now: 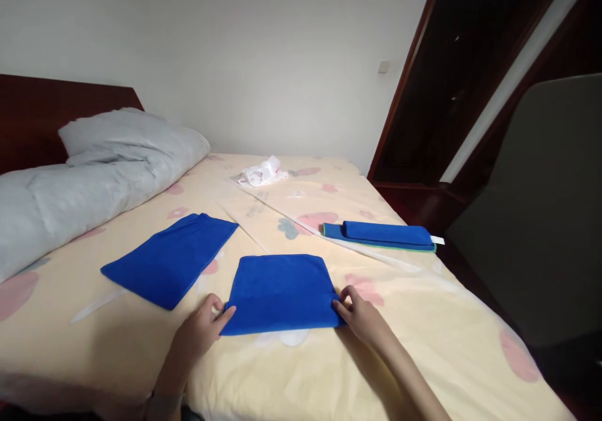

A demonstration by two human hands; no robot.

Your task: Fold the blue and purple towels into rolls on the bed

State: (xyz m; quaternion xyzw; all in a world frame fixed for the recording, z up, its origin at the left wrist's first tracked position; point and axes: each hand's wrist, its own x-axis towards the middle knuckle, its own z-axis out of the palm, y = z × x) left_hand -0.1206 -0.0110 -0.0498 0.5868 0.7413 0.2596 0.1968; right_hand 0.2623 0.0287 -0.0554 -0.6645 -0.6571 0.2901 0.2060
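Note:
A blue cloth (285, 289) lies flat on the bed in front of me, its near edge running between my hands. My left hand (204, 324) pinches its near left corner between thumb and fingers. At the near right corner, my right hand (357, 311) pinches the same cloth. Another blue cloth (172, 258) lies spread at an angle to the left, touched by neither hand. Farther right rests a folded blue cloth (385, 234) with green edging and a white tag.
The bed (291, 383) has a pale yellow patterned sheet. A crumpled white bag (263, 172) lies near the wall. A grey quilt (103, 170) is heaped at the left by the dark headboard (61, 104). A dark grey panel (536, 207) stands beyond the bed's right edge.

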